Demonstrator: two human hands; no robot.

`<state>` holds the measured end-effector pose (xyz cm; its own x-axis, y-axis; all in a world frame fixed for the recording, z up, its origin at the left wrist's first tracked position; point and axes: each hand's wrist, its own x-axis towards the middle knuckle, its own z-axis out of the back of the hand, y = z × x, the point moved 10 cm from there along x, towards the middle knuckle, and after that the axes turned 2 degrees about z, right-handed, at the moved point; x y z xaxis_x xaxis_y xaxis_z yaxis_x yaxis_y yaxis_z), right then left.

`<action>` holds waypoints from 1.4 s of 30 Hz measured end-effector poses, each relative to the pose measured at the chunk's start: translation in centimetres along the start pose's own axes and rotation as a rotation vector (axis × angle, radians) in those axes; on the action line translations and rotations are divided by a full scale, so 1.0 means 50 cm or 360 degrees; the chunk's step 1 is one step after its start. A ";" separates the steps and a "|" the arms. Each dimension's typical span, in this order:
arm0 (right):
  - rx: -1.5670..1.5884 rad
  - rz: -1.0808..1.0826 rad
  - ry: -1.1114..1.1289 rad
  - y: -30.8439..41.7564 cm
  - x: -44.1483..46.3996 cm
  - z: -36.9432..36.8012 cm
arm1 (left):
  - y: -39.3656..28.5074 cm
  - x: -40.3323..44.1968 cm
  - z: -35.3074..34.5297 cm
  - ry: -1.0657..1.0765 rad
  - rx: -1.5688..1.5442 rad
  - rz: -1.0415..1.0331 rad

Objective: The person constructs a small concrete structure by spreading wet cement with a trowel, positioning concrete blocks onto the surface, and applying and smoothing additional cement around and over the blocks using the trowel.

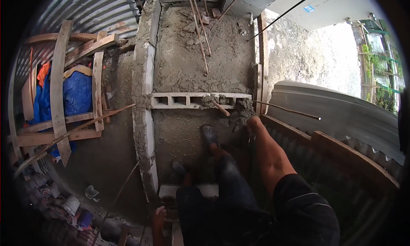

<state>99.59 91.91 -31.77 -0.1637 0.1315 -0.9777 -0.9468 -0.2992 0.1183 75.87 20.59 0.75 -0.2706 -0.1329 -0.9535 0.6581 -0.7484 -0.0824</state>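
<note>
My right hand (254, 124) is low beside a lump of wet mortar (244, 108) at the right end of a row of hollow concrete blocks (179, 95). Its fingers look closed, and whatever they hold is hidden from me. A short wooden stick or handle (221, 109) juts out from the blocks, with mortar around its far end. Down at the lower left, my left hand (159, 214) hangs near the end of the block wall (150, 160). Its fingers are loosely bent, with nothing visible in them.
My feet (208, 135) stand on rough wet concrete between the block walls. Steel bars (200, 37) rise beyond the row, and another bar (294, 111) sticks out rightward. Wooden planks (60, 84) and a blue tarp (77, 92) are at left; corrugated sheets (333, 118) and boards (350, 154) line the right.
</note>
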 end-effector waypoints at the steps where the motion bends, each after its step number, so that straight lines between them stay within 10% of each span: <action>1: 0.0151 -0.0256 0.0384 -0.016 0.004 -0.009 | 0.026 0.005 0.001 0.0025 -0.0098 -0.0055; 3: 0.0305 -0.0522 0.0774 -0.033 -0.054 -0.036 | 0.036 -0.004 -0.019 0.0030 -0.0054 -0.0021; 8: -0.0553 -0.0116 0.0131 0.011 -0.189 0.050 | -0.040 -0.040 -0.103 0.0159 0.0162 -0.0033; 13: 0.0400 -0.0457 -0.1339 0.004 -0.374 0.094 | -0.099 -0.047 -0.127 0.0049 0.0102 0.0037; 24: 0.0126 -0.0439 -0.0902 0.005 -0.296 0.151 | -0.172 -0.049 -0.130 0.0042 0.0354 -0.0055; 33: 0.0836 -0.0582 -0.1250 -0.001 -0.340 0.004 | -0.245 -0.037 -0.189 0.0112 0.0303 -0.0020; 42: 0.0222 -0.0370 -0.1392 0.087 -0.279 0.057 | -0.183 -0.021 -0.153 -0.0020 0.0286 -0.0096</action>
<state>97.00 91.45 -17.12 -0.0626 0.8600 -0.5065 -0.9977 -0.0665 0.0105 75.51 32.52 0.26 -0.3153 -0.0912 -0.9446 0.5046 -0.8591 -0.0855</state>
